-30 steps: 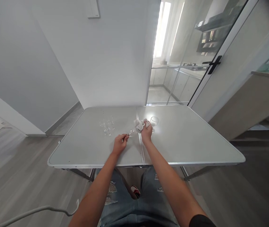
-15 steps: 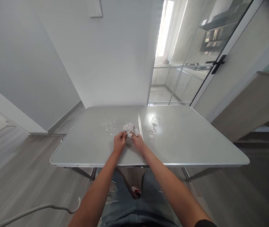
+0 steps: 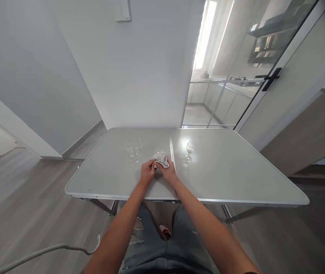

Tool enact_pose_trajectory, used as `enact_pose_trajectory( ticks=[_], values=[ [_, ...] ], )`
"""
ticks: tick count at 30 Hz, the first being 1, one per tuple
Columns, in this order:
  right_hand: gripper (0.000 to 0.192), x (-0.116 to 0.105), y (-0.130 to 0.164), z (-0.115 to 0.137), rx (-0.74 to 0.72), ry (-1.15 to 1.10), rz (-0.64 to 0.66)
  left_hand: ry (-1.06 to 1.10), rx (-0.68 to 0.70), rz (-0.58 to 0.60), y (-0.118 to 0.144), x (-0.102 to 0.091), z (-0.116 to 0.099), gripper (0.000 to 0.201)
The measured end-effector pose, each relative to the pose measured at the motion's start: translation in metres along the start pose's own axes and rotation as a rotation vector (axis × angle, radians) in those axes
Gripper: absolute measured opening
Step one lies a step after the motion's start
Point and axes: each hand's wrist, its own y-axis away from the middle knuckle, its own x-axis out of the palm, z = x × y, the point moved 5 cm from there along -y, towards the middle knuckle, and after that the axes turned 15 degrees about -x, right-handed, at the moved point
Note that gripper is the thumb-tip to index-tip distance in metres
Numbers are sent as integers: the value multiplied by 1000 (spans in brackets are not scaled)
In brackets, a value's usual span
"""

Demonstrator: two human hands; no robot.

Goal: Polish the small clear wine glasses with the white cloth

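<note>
Centrally: both hands meeting low over folding table (image 3: 236, 179), close to its middle seam. Left hand (image 3: 147, 174) closed on wine glass (image 3: 159, 155), apparently at the stem end; exact finger placement too small to tell. Right hand (image 3: 168, 173) closed on small white cloth (image 3: 162, 163), cloth bunched against the glass bowl, touching it. Glass tilted, bowl pointing away from the body, just beyond the fingertips of both hands. Hands nearly touching each other, thumbs inward.

Right of the grip, past the seam: second wine glass (image 3: 190, 150), upright on its foot, standing alone, apart from the hands. Left of the grip and slightly farther out: cluster of clear glassware (image 3: 134, 151), several small pieces close together, shapes hard to separate against the pale tabletop. Held glass roughly between cluster and upright glass.

Beneath the grip, below the table's near edge: knees in ripped jeans (image 3: 179, 239), red-and-white shoe (image 3: 164, 230) between them. Low and left of the forearms: white cable (image 3: 51, 253) curving across wooden floor.

Beyond the grip: plain white wall straight ahead. Off to the right of it, glass sliding door (image 3: 245, 68) with black handle (image 3: 271, 78), kitchen counters visible through it, strong daylight behind.
</note>
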Motion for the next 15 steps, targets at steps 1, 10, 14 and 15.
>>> enact_pose_trajectory(
  ticks=[1,10,14,15],
  values=[
    [37,0,1,-1,3,31,0,-25,17,-32,1,-2,-2,36],
    [40,-3,-4,-25,167,-405,-151,-148,129,63,0,8,-8,31],
    [38,-4,-5,-26,173,-490,-159,-164,171,112,2,10,-16,18],
    [38,-5,-6,-26,172,-494,-165,-155,175,108,3,9,-18,18]
  ],
)
